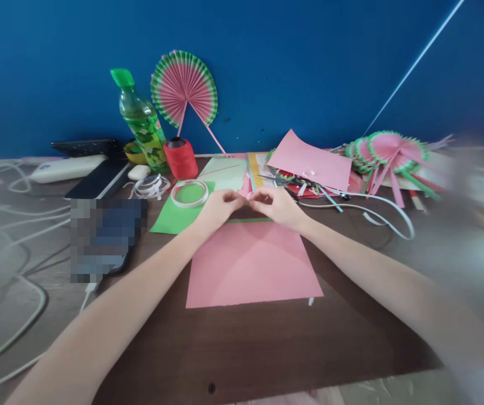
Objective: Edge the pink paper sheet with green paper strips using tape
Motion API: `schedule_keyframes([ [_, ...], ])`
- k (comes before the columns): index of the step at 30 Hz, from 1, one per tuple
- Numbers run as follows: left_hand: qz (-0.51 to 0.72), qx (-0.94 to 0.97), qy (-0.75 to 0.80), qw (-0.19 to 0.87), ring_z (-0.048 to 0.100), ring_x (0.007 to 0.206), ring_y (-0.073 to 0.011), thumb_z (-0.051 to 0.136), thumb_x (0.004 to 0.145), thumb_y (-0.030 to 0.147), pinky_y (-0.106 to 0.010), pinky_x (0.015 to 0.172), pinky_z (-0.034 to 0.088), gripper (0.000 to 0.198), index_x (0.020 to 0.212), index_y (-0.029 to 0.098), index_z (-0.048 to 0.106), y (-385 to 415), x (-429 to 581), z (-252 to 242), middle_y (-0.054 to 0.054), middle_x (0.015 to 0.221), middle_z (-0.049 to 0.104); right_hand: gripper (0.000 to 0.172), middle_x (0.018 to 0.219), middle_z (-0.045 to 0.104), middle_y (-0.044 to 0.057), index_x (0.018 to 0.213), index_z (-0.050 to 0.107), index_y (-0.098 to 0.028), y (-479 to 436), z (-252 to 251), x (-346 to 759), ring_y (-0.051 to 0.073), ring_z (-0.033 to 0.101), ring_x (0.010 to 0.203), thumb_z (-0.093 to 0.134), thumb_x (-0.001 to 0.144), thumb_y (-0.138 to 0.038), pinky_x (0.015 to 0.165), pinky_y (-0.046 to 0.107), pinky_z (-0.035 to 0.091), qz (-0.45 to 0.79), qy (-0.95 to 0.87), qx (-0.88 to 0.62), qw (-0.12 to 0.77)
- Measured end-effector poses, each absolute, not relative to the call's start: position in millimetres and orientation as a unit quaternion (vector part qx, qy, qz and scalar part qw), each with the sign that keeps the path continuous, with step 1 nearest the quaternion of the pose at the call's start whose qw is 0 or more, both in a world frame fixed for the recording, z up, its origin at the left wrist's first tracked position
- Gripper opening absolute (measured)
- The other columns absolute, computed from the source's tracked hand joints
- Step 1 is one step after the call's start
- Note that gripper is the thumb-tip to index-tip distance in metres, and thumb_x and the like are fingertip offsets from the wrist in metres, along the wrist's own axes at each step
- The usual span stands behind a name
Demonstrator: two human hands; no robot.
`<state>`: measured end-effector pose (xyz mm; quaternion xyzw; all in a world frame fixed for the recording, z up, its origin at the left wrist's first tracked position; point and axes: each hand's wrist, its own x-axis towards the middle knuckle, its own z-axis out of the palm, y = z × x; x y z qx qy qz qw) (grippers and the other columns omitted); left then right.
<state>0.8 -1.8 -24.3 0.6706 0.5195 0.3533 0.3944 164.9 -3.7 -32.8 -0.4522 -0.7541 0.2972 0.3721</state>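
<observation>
My left hand [225, 203] and my right hand [276, 205] meet above the far edge of a pink paper sheet [252, 261]. Both are pinched closed, fingertips nearly touching. Something small and pale shows between them, too small to name. The pink sheet lies flat on the dark table, with a narrow green strip [250, 220] along its far edge. Left of my left hand, a roll of double-sided tape [175, 201] rests on a green paper sheet [163, 219]. Beyond the hands lies a pale green sheet [222, 171].
A folded paper fan [185, 84] leans against the blue wall beside a green bottle [143, 126] and a red thread spool [181, 159]. At left are a phone [119, 230] and white cables [35, 292]. At right lie scissors [275, 179], a pink sheet [309, 160] and more fans [393, 152].
</observation>
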Motion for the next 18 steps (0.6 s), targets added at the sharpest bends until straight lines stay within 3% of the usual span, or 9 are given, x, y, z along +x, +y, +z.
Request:
schedule_keyframes([
  [6,0.346,0.688,0.503,0.391,0.055,0.070,-0.0139,0.053,0.075,0.033,-0.026,0.069,0.042,0.021,0.074,0.015,0.063,-4.3,0.7,-26.7,-0.002,0.074,0.064,0.010,0.069,0.064,0.000,0.073,0.063,-0.015,2.3,-24.4,172.7,0.011,0.056,0.063,0.057,0.071,-0.022,0.062,0.024,0.043,0.332,-0.762,-0.447,0.329],
  [9,0.312,0.739,0.502,0.323,0.057,0.083,-0.0175,0.051,0.077,0.033,-0.030,0.078,0.043,0.023,0.088,0.015,0.061,-10.0,5.6,-28.3,-0.005,0.089,0.064,0.009,0.058,0.059,-0.001,0.071,0.063,-0.014,5.2,-13.3,182.0,0.009,0.052,0.053,0.057,0.070,-0.021,0.051,0.021,0.039,0.375,-0.739,-0.481,0.287],
  [13,0.157,0.850,0.479,0.156,0.045,0.109,-0.0277,0.063,0.070,0.035,-0.046,0.095,0.033,0.045,0.110,0.019,0.052,-17.9,10.9,-24.4,-0.010,0.114,0.051,0.006,0.043,0.049,-0.005,0.068,0.061,-0.014,6.3,3.6,198.9,0.005,0.040,0.038,0.057,0.068,-0.018,0.038,0.018,0.027,0.435,-0.721,-0.512,0.173],
  [15,0.079,0.870,0.463,0.148,0.041,0.113,-0.0289,0.060,0.071,0.035,-0.048,0.095,0.031,0.044,0.113,0.022,0.050,-18.8,8.0,-18.2,-0.009,0.117,0.047,0.005,0.041,0.046,-0.005,0.065,0.060,-0.014,5.6,10.6,207.1,0.005,0.040,0.038,0.058,0.068,-0.019,0.037,0.018,0.026,0.448,-0.723,-0.512,0.124],
  [18,-0.002,0.875,0.445,0.188,0.042,0.110,-0.0270,0.059,0.069,0.029,-0.042,0.090,0.037,0.044,0.112,0.025,0.049,-16.9,-2.3,-6.3,-0.007,0.112,0.048,0.006,0.042,0.048,-0.005,0.065,0.060,-0.015,3.3,17.7,214.8,0.005,0.040,0.037,0.060,0.068,-0.020,0.037,0.018,0.027,0.446,-0.722,-0.527,0.043],
])
